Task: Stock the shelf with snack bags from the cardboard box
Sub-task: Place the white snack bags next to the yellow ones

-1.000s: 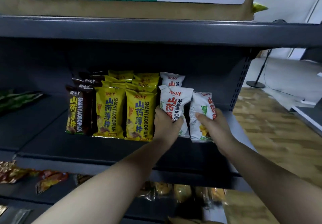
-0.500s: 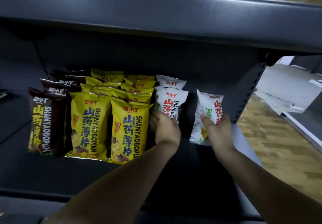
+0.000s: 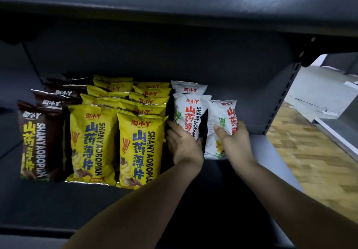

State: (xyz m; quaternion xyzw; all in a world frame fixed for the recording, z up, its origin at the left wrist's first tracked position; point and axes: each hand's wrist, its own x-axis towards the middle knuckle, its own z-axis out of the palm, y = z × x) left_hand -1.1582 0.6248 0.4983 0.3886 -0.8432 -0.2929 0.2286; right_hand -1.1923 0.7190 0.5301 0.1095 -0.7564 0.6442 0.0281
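On the dark shelf [image 3: 58, 200] stand rows of snack bags: brown bags [image 3: 38, 142] at the left, then two rows of yellow bags [image 3: 139, 148]. Right of them is a row of white bags. My left hand [image 3: 184, 144] grips the front white bag [image 3: 190, 113] of that row from its lower left. My right hand [image 3: 234, 140] grips another white bag [image 3: 222, 124] just to the right, upright on the shelf, thumb across its front. The cardboard box is out of view.
The shelf above [image 3: 174, 0] hangs low over the bags. A perforated upright post [image 3: 282, 95] closes the shelf's right end. Beyond it lies a wooden floor [image 3: 313, 161]. Dark shelf surface stretches in front of the bags.
The view has dropped and come closer to the shelf. Both hands stayed on their white bags; the right-hand bag now stands closer beside the white row.
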